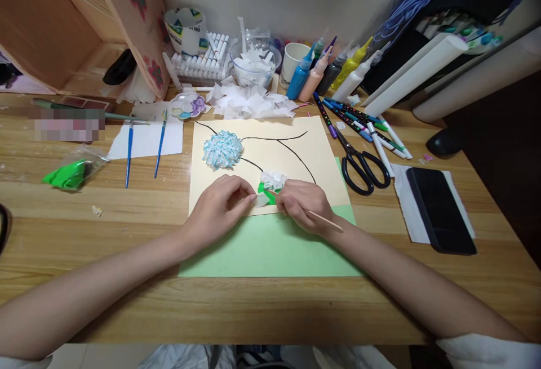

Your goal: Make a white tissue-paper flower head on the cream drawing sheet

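Observation:
My left hand [222, 203] rests on the lower left of a cream sheet [287, 127], thumb and forefinger pinched on a small white paper piece [262, 200]. Closed around a thin wooden stick [323, 219], my right hand [306, 203] is just to the right of it. Between the hands lies a bright green patch [270, 195], partly hidden by my right fingers. A cluster of white paper bits [273, 179] sits just above that patch. At the sheet's upper left is a fluffy blue-and-white paper flower [222, 149], with black drawn branches running from it.
Under the cream sheet lies a green sheet [270, 250]. Black-handled scissors [364, 169], several markers and a phone [442, 208] are at the right. Behind stand paint bottles [301, 79] and a heap of white paper scraps [253, 99]. Brushes [160, 143] and a green lump in plastic [67, 174] lie left.

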A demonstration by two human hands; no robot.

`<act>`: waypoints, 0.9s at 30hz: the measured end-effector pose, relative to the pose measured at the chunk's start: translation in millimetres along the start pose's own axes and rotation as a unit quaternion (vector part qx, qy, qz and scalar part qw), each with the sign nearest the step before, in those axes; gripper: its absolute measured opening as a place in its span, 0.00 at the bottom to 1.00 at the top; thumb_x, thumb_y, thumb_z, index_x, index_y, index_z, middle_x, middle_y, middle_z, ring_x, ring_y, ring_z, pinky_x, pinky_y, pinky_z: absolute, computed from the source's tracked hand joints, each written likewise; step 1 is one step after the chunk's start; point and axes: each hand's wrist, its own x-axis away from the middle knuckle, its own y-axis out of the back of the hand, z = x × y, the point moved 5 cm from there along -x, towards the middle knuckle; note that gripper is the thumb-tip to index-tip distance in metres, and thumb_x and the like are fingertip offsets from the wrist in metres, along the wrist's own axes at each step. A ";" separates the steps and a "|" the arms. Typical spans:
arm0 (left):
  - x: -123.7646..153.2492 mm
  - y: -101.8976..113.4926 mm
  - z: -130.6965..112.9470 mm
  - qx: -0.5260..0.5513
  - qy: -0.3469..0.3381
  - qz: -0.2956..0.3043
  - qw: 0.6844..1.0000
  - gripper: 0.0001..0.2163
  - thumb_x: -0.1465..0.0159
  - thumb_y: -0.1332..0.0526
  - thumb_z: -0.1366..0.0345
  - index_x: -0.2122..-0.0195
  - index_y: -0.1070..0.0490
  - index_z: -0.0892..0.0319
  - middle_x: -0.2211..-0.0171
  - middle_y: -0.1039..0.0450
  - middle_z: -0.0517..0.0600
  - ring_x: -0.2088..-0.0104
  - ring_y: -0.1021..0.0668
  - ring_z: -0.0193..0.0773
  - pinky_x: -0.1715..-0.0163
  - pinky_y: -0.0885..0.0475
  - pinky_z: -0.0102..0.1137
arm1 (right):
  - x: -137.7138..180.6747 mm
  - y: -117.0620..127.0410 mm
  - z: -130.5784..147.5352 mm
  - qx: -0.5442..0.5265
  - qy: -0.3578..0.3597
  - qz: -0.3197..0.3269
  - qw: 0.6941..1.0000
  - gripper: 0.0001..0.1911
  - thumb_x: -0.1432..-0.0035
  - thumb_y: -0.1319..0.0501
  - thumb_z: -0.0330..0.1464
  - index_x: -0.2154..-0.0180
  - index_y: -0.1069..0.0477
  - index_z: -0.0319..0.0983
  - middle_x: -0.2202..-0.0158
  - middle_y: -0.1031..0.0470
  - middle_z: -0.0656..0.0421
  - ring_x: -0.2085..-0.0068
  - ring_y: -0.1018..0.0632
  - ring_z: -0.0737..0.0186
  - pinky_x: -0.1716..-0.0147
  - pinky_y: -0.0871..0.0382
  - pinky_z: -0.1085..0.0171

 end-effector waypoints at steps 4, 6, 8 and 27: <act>1.6 -1.4 3.5 0.005 0.016 0.000 1.000 0.06 0.37 0.44 0.63 0.66 0.31 0.58 0.71 0.31 0.46 0.69 0.31 0.34 0.69 0.38 0.29 | -2.2 -3.3 -0.7 0.065 -0.001 0.023 0.998 0.18 0.35 0.55 0.29 0.76 0.37 0.38 0.81 0.33 0.58 0.77 0.35 0.65 0.76 0.41 0.64; 1.7 -1.6 4.3 0.008 0.019 -0.002 1.000 0.05 0.37 0.44 0.63 0.66 0.31 0.58 0.71 0.32 0.46 0.69 0.31 0.33 0.69 0.38 0.29 | -2.5 -2.8 -1.6 0.078 -0.018 0.021 0.997 0.18 0.34 0.55 0.29 0.76 0.37 0.38 0.82 0.34 0.59 0.77 0.35 0.65 0.76 0.41 0.65; 0.6 -1.4 4.1 0.013 0.018 -0.005 1.000 0.05 0.37 0.44 0.64 0.65 0.31 0.58 0.71 0.32 0.46 0.70 0.31 0.33 0.69 0.38 0.29 | -2.1 -1.0 -2.7 0.075 -0.040 0.010 0.996 0.19 0.34 0.55 0.30 0.76 0.38 0.39 0.82 0.35 0.59 0.77 0.35 0.65 0.75 0.41 0.65; -32.5 -8.4 -5.2 -0.040 0.019 -0.054 0.998 0.04 0.39 0.43 0.68 0.64 0.32 0.59 0.70 0.30 0.46 0.70 0.30 0.33 0.71 0.38 0.30 | 5.2 9.5 4.1 0.025 0.017 -0.099 0.995 0.17 0.36 0.56 0.27 0.76 0.38 0.39 0.83 0.36 0.60 0.79 0.36 0.66 0.77 0.42 0.64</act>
